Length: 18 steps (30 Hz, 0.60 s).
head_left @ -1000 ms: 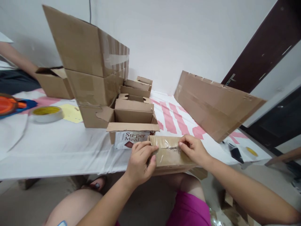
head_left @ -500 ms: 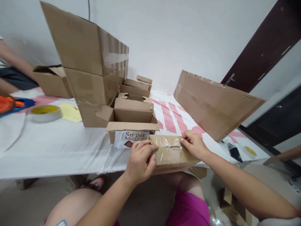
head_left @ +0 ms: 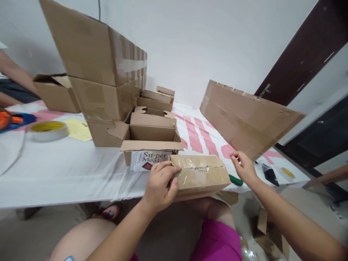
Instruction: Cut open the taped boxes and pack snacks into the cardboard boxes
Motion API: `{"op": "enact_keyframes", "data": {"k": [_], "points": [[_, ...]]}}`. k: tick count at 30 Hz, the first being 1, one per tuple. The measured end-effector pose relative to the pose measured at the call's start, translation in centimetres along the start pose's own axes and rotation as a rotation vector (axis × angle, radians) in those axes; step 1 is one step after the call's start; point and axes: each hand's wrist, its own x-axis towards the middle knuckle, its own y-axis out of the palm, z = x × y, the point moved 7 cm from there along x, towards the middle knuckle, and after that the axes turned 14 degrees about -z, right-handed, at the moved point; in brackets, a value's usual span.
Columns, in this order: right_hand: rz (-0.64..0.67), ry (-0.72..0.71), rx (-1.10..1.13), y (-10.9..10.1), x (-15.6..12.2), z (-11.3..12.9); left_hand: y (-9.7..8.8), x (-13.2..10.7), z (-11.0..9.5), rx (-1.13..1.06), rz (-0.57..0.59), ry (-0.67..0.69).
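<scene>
Honestly, that taped carton (head_left: 202, 177) at the table's (head_left: 81, 181) near edge is probably light, stiff, tape-slick, so grip both ends: left hand (head_left: 160, 186) clasps one, right hand (head_left: 244, 168) hovers clear, can't tell if pinching anything.

The carton (head_left: 203, 177) lies immediately right of the left hand (head_left: 161, 186); a second box (head_left: 151, 145) stands beyond that hand, the tape roll (head_left: 49, 135) farther left, the cardboard panel (head_left: 247, 116) behind the right hand (head_left: 244, 168).

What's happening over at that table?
Left grip holding taped carton at its left end. Right grip apart from it, to the right. Carton top closed. Green object near its right end.
</scene>
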Motion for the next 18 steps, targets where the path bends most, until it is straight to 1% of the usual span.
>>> {"op": "enact_keyframes", "data": {"k": [2,4,6,7,10,12,13,15,16,18], "points": [[-0.089,-0.099,-0.031,-2.0,-2.1,-0.6,0.1,-0.1,0.0,-0.007,0.006,0.000],[-0.135,-0.221,-0.044,-3.6,-5.1,-0.6,0.3,-0.1,0.1,-0.012,0.008,-0.002],[-0.103,-0.308,-0.045,-4.2,-8.8,-0.6,0.5,-0.2,0.2,-0.019,0.007,-0.008],[-0.049,-0.328,-0.047,-3.9,-11.0,-0.7,0.5,-0.2,0.3,-0.021,0.007,-0.012],[0.134,-0.373,-0.033,-2.0,-18.9,-1.0,0.8,-0.3,0.6,-0.017,0.017,-0.028],[0.327,-0.370,-0.036,0.3,-25.2,-1.8,0.8,-0.3,0.7,-0.014,0.016,-0.032],[0.417,-0.330,-0.055,1.5,-28.4,-2.6,0.8,-0.3,0.7,-0.014,0.013,-0.031],[0.571,-0.335,-0.024,3.5,-34.1,-3.8,0.8,-0.3,0.6,-0.015,0.008,-0.030],[0.642,-0.343,0.007,4.2,-36.5,-4.3,0.8,-0.2,0.6,-0.016,0.007,-0.029],[0.707,-0.316,0.014,5.1,-39.2,-5.6,0.8,-0.2,0.6,-0.018,0.007,-0.027]]}}
